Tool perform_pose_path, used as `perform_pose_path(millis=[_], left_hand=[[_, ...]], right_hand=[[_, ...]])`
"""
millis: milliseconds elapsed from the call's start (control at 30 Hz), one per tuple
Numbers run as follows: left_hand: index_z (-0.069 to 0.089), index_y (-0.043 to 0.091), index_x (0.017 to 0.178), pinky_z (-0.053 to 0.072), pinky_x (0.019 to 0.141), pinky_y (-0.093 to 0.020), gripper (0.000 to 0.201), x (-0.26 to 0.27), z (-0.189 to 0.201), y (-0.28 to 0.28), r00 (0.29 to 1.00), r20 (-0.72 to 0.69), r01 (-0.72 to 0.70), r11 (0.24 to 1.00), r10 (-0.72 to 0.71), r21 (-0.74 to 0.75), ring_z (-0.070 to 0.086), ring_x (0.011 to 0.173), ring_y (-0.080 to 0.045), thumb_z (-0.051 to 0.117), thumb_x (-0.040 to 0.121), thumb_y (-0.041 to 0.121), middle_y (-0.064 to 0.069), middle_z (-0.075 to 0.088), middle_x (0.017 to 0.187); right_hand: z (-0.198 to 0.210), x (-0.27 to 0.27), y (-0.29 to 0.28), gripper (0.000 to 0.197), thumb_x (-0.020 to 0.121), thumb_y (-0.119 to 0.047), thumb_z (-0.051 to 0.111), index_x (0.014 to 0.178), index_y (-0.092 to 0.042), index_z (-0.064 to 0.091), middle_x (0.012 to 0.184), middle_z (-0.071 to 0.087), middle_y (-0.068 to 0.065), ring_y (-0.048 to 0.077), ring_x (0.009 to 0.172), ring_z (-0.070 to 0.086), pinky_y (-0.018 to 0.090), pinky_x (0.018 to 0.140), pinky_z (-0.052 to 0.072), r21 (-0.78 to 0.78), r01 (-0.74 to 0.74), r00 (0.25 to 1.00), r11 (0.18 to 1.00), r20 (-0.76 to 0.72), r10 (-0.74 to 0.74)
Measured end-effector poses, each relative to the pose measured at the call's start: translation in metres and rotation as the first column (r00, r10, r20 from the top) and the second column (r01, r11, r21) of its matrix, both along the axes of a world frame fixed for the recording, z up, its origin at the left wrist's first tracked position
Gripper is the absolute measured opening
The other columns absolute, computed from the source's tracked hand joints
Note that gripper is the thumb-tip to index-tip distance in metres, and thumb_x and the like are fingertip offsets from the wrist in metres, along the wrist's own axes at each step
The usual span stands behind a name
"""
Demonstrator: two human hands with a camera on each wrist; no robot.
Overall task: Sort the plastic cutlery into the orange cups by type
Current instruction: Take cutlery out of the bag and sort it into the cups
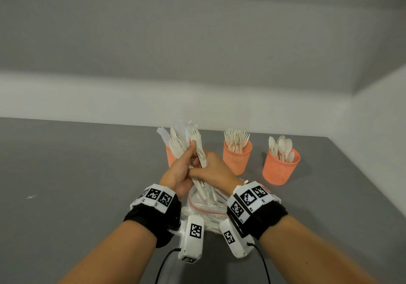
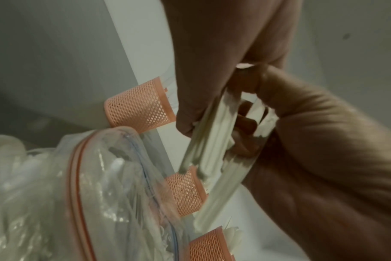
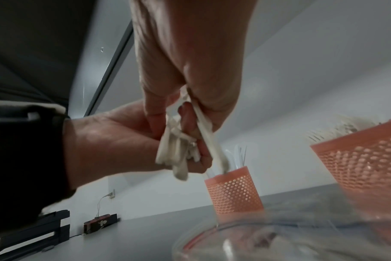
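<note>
My two hands meet over the clear zip bag [image 1: 206, 207] and hold one bunch of cream plastic cutlery [image 1: 194, 143], fork tines up. The left hand [image 1: 183, 167] wraps the handles [image 3: 172, 150], its fingers reaching up along the bunch. The right hand [image 1: 212, 169] pinches pieces of the same bunch [image 2: 212, 137] from the right. Three orange mesh cups stand behind. The left cup [image 1: 169, 157] is half hidden by the bunch and shows pale knife blades. The middle cup [image 1: 237, 159] holds forks and the right cup [image 1: 278, 169] holds spoons.
The zip bag [image 2: 78, 194] lies open on the grey table [image 1: 66, 174] under my wrists, with more cutlery inside. A white wall runs behind the cups and along the table's right edge. A small dark device with a cable [image 3: 101, 224] sits far off on the left.
</note>
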State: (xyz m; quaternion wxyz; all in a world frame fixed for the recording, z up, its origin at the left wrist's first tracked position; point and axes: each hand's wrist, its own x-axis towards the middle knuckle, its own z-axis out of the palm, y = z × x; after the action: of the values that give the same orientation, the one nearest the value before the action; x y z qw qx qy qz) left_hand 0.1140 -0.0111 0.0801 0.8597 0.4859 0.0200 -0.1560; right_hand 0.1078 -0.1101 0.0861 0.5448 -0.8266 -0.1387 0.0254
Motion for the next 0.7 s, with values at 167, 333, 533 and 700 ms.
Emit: perform_pose_path(millis=[167,333,533,700], left_hand=[[0.061,0.015,0.113,0.058,0.071,-0.027,0.058,-0.004,0.004,-0.005,0.994,0.09,0.055,0.998,-0.055,0.009,0.069,0.088,-0.017,0.042,0.08,0.058,-0.011,0.068,0.098],[0.062,0.015,0.11,0.054,0.076,-0.032,0.057,-0.004,0.006,-0.005,0.999,0.023,0.027,0.999,-0.027,0.017,0.067,0.096,-0.021,0.018,0.098,0.049,-0.01,0.07,0.098],[0.059,0.011,0.113,0.057,0.064,-0.033,0.043,-0.002,0.009,-0.01,1.0,-0.031,0.005,0.999,-0.004,0.034,0.068,0.088,-0.021,0.026,0.101,0.036,-0.012,0.068,0.1],[0.059,0.01,0.117,0.058,0.061,-0.029,0.049,-0.001,0.011,-0.017,0.999,0.001,0.049,0.999,-0.049,0.013,0.071,0.079,-0.019,0.028,0.099,0.043,-0.012,0.069,0.096]], right_hand=[[-0.008,0.002,0.0,0.019,0.085,-0.011,0.056,0.07,-0.022,0.059,0.055,0.059,-0.01,0.005,0.056,0.058,0.024,0.058,0.045,0.141,0.14,0.99,0.98,-0.05,-0.134],[-0.008,0.002,-0.003,0.024,0.093,-0.017,0.049,0.112,-0.013,0.062,0.083,0.068,-0.003,0.014,0.083,0.066,0.03,0.076,0.053,0.282,0.115,0.979,0.952,-0.193,-0.062],[-0.007,0.0,-0.012,0.027,0.095,-0.015,0.051,0.121,-0.017,0.056,0.095,0.069,-0.002,0.012,0.09,0.068,0.022,0.069,0.055,0.423,0.06,0.979,0.904,-0.204,0.03],[-0.007,0.001,-0.019,0.019,0.084,-0.002,0.061,0.094,-0.019,0.063,0.077,0.067,0.0,0.015,0.075,0.065,0.025,0.068,0.051,0.353,0.062,0.984,0.934,-0.179,0.002]])
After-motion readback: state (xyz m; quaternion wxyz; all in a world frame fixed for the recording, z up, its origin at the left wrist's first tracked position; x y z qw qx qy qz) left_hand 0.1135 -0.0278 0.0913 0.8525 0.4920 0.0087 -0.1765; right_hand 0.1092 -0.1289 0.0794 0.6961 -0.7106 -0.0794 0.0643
